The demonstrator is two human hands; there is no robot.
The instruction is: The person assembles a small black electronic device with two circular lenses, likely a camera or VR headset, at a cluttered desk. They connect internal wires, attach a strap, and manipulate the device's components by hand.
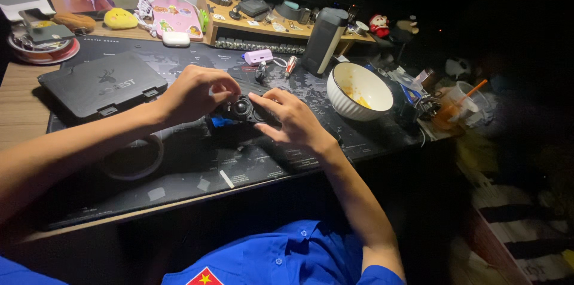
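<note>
Controller, small, black and dark-domed at its middle, sits on the dark desk mat just left of the white ribbed bowl, held between both hands; the left hand curls over its left end with fingers pinched together on the top edge; the right hand cups the right end, thumb and forefinger pressed against the body; both grips look closed on it. It seems light, hard plastic, rigid, smooth enough to slip, with a raised dome that might not take rough pressure; the two ends look like the safest places to hold. Left of the bowl and beyond the hands lies a flat black case; nearer the person a ring of tape rests on the mat; a tall grey flask stands just behind the bowl.
</note>
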